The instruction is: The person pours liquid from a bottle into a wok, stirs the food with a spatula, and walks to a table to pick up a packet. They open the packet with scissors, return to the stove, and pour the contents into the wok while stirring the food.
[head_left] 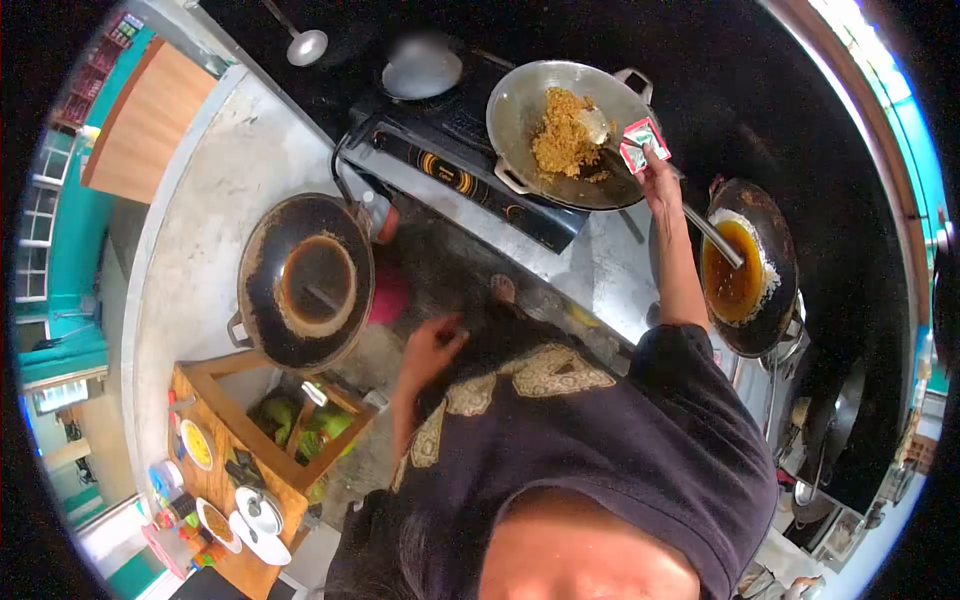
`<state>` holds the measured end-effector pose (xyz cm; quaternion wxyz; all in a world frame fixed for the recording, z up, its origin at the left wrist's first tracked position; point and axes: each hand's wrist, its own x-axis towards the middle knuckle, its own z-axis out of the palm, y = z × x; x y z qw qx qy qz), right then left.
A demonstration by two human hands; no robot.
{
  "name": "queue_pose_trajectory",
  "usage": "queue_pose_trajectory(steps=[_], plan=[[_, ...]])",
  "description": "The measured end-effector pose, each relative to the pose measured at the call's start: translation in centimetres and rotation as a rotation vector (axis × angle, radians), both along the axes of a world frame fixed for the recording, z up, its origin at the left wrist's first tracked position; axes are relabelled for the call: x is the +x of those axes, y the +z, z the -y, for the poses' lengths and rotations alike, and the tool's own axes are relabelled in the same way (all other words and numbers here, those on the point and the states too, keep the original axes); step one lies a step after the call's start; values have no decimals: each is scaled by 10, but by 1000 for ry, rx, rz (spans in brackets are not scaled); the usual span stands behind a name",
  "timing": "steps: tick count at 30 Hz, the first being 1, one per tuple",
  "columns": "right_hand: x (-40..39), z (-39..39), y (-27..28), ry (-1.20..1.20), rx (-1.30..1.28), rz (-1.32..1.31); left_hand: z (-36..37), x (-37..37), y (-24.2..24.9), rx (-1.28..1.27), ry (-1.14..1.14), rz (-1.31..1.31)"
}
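Observation:
My right hand (660,182) pinches a small red and white sachet (644,146) over the right side of a wok (505,110). Browned fried rice (566,135) is heaped in that wok. The head of a metal spatula (594,126) rests at the rice, and its long handle passes beneath my right hand toward the right. Lowered near my body, my left hand (434,345) has loosely bent fingers and a separate thumb, with nothing in it. The wok stands on a black gas stove (450,170).
At right, another wok (775,220) contains brown liquid. A large dark pan (258,290) sits on the left counter (200,210). Farther back are a ladle (307,47) and a lid-like round pan (422,74). A wooden table (235,450) carries bowls and containers at lower left.

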<state>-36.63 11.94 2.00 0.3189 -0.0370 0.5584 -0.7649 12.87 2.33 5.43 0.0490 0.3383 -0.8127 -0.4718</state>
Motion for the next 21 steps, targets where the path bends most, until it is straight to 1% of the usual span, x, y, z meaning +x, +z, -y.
queue_pose_trajectory(steps=[3, 4, 7, 8, 10, 11, 12, 15, 18, 21], plan=[[-21, 11, -22, 26, 131, -48, 26, -24, -7, -21, 26, 4], [-26, 9, -24, 53, 291, -84, 34, -28, -7, -39, -9, 5], [-30, 23, -27, -1, 205, -102, 55, -37, -20, -27, -42, 52], [-29, 26, -25, -36, 175, -66, 61, -37, -29, -46, -68, 52], [-23, 31, -26, -65, 257, -135, 72, -40, -46, -85, -103, 35], [-27, 36, -28, -73, 294, -176, 78, -46, -44, -77, -111, 30], [-31, 38, -31, -69, 373, -287, 83, -49, -40, -67, -121, 30], [-35, 42, -31, -78, 349, -221, 95, -57, -34, -48, -154, 62], [-34, 48, -22, -55, 450, -287, 102, -60, -26, -13, -161, 145], [-35, 55, -27, 6, 501, -339, 103, -63, -24, 28, -151, 215]])
